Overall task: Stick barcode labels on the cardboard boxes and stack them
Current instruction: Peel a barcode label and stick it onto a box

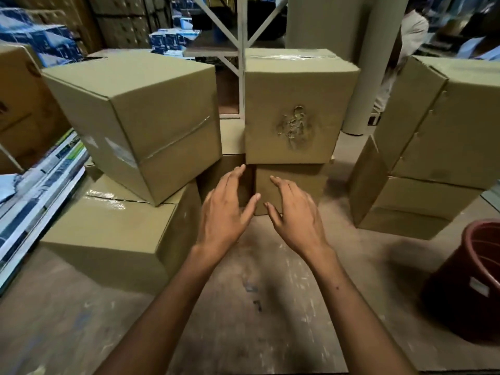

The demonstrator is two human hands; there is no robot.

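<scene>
Head view: we reach both bare hands toward a stack of two cardboard boxes straight ahead on the concrete floor (257,307).

Our left hand (224,209) and right hand (295,212) hang side by side with fingers spread and relaxed, holding nothing, in front of the lower box (292,188); we cannot tell whether any fingertip touches it. On it sits the upper box (295,104), plain brown, its top seam sealed with clear tape and its near face scarred by a torn, wrinkled patch (295,128) where the outer paper is ripped. We see no barcode label on either face toward us. To the left, a tilted box (140,117) rests askew on a taped box (116,234). To the right stands another stack of boxes (433,147), and a dark red bucket (470,280) sits near the right edge.
</scene>
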